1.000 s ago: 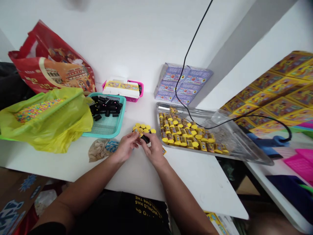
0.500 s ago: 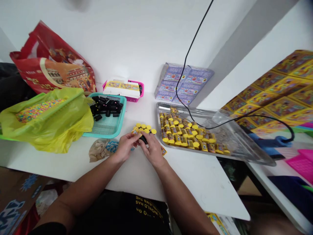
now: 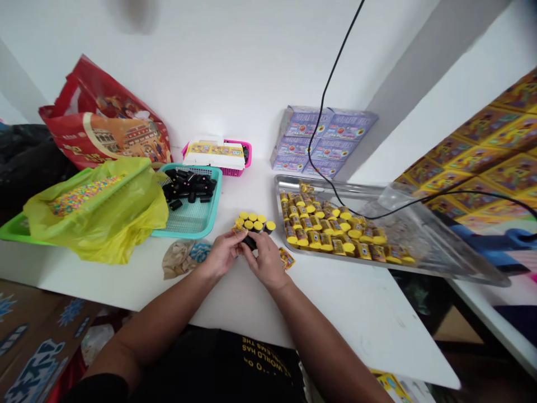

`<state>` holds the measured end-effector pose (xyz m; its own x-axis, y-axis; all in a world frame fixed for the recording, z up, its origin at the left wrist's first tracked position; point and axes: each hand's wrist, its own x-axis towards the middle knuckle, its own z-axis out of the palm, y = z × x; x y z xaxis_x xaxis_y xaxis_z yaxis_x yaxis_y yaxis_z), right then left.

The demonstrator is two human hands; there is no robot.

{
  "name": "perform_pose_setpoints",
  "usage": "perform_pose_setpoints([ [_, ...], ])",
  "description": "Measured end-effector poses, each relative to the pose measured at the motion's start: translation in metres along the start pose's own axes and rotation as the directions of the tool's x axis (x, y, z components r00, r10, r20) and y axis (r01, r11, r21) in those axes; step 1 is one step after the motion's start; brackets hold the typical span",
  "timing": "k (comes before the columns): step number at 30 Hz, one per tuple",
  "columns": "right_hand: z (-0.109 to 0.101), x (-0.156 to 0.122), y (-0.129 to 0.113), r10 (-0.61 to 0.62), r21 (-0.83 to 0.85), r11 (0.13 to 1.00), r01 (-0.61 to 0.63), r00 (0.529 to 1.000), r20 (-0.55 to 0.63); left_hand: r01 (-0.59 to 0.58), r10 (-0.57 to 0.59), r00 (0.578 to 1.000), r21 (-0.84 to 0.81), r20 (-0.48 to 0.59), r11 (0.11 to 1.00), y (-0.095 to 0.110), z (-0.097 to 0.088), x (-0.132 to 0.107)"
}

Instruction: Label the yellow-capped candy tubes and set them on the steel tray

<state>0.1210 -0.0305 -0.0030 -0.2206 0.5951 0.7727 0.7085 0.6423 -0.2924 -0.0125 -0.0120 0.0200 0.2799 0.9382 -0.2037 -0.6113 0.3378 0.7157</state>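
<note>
My left hand (image 3: pixel 224 254) and my right hand (image 3: pixel 264 262) meet low on the white table (image 3: pixel 335 302), just in front of a small cluster of yellow-capped tubes (image 3: pixel 253 221). Between them is a black tube (image 3: pixel 250 243), gripped by the fingers of both hands. A yellow printed wrapper (image 3: pixel 239 228) shows at my left fingertips, touching the tube's far end. A loose yellow wrapper (image 3: pixel 287 258) lies just beyond my right hand. Much of the black tube is hidden by my fingers.
A steel tray (image 3: pixel 348 224) of yellow-wrapped tubes stands to the right, crossed by a black cable (image 3: pixel 335 193). Behind are a teal basket (image 3: pixel 188 207) of black tubes, a pink basket (image 3: pixel 237 162), purple boxes (image 3: pixel 323 140), and a yellow bag (image 3: pixel 100 212) of colourful beads.
The view has shifted, so everything sits further right in the frame. My hands stay together on the black tube, and the loose wrapper beside my right hand shows more fully.
</note>
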Motion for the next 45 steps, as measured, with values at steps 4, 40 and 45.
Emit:
perform_pose_setpoints([
  [4, 0.0001, -0.0003, -0.0014, 0.023, 0.052, 0.998, -0.022, 0.999, -0.03, -0.119, 0.119, 0.993, 0.128, 0.008, 0.985, 0.0013, -0.0016, -0.0015],
  [40, -0.0051, 0.0042, -0.005, 0.092, 0.061, 0.994, -0.088, 0.994, -0.061, -0.085, 0.072, 0.993, 0.144, 0.093, 0.986, 0.0094, -0.0004, -0.0074],
  [45, -0.0018, 0.0045, -0.007, 0.062, 0.011, 0.998, -0.061, 0.996, -0.064, -0.086, 0.088, 0.996, 0.141, -0.004, 0.986, 0.0043, 0.0016, -0.0054],
])
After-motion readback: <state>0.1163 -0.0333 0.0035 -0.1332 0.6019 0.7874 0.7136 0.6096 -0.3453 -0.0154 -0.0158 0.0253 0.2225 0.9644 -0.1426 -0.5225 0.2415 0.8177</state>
